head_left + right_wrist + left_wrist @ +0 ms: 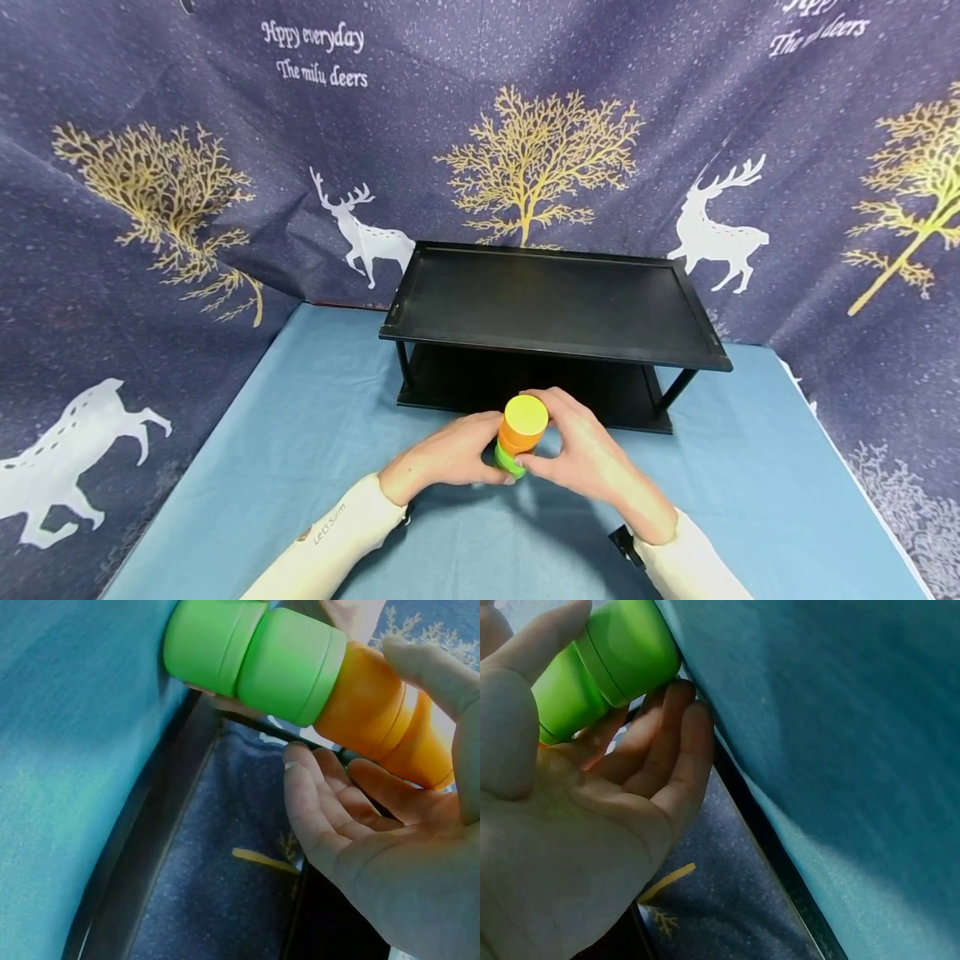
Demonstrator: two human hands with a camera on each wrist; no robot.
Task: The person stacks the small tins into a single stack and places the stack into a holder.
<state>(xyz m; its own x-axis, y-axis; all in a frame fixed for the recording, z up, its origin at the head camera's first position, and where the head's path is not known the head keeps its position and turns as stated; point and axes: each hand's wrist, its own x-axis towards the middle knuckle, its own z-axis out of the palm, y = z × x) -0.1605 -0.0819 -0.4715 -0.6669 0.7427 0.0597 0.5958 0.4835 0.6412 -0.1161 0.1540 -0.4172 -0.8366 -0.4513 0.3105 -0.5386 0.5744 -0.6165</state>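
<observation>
The head view faces forward and down; close wrist views share the stack (pixel 311 684).

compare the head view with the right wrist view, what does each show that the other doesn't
Only the head view: the yellow top face of the orange-and-green stack, and the white backdrop lettering.

Only the right wrist view: the palm side of the right hand, and the seam dividing the two green segments.

Both: that stack, the right hand, the blue tablecloth and the navy backdrop.
</observation>
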